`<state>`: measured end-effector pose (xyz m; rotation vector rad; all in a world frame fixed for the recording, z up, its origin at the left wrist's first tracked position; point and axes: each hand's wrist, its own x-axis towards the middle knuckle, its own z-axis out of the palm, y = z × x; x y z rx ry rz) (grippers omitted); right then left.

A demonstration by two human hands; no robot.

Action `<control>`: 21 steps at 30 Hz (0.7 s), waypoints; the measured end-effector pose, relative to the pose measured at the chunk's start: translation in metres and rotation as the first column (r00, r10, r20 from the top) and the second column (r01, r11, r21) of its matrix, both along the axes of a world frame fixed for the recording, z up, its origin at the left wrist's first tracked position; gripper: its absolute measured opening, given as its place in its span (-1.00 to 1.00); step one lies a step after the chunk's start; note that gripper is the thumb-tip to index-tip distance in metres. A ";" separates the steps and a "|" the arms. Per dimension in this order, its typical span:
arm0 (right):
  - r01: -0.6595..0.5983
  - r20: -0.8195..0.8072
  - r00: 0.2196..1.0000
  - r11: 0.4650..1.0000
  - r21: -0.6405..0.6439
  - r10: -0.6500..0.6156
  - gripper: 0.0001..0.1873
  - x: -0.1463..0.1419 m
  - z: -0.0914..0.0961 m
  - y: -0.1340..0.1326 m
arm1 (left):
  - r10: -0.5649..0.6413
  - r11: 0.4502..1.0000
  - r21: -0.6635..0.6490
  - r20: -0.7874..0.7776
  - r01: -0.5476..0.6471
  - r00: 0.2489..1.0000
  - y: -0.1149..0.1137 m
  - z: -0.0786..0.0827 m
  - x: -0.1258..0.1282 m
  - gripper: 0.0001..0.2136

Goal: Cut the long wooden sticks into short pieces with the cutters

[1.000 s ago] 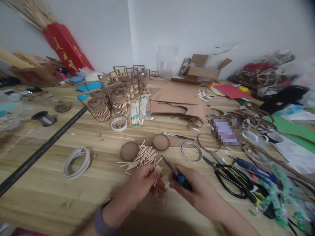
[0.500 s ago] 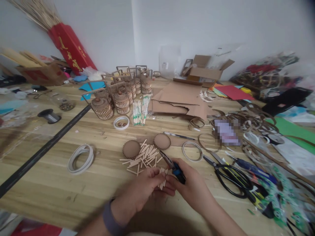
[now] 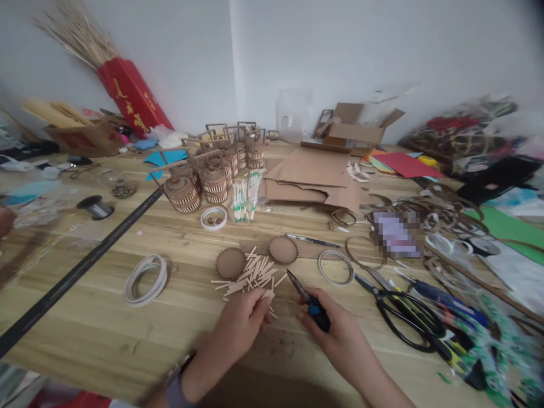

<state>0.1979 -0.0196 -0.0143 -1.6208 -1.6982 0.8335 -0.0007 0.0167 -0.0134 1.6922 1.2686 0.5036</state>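
near the front edge of the desk (image 3: 93,340), our left hand (image 3: 243,318) pinched a small bunch of short sticks (image 3: 268,295) and our right hand (image 3: 338,324) wrapped around pliers (image 3: 315,310), their tip apart from the bunch; we judged it best to keep stick ends level and the tip clear of our grip.

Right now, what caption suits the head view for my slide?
Left hand holds pale sticks, right hand a pointed tool, near more scattered sticks.
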 end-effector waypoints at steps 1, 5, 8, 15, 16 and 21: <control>-0.003 0.013 1.000 1.000 0.005 0.003 -0.71 0.001 -0.002 -0.001 | 0.020 0.992 0.122 -0.082 -0.010 0.996 0.002 -0.002 -0.003 -0.65; -0.004 0.083 0.997 0.999 0.033 0.001 -0.69 0.007 -0.008 -0.003 | 0.152 0.795 0.606 -0.200 0.000 0.968 0.009 -0.014 -0.016 -0.68; -0.020 0.165 0.986 0.999 0.037 0.013 -0.66 0.016 -0.011 -0.006 | 0.209 0.636 0.767 -0.283 0.089 0.936 0.008 -0.024 -0.034 -0.65; -0.148 0.313 0.937 0.988 -0.035 0.151 -0.68 0.033 -0.016 -0.018 | -0.293 0.439 0.663 -0.533 0.607 0.794 -0.011 -0.037 -0.056 -0.55; -0.149 0.324 0.934 0.988 -0.031 0.151 -0.68 0.033 -0.018 -0.018 | -0.346 0.441 0.616 -0.555 0.653 0.757 -0.011 -0.036 -0.053 -0.56; -0.144 0.357 0.923 0.989 -0.028 0.145 -0.67 0.031 -0.025 -0.015 | -0.510 0.479 0.465 -0.543 0.745 0.667 0.005 -0.030 -0.039 -0.58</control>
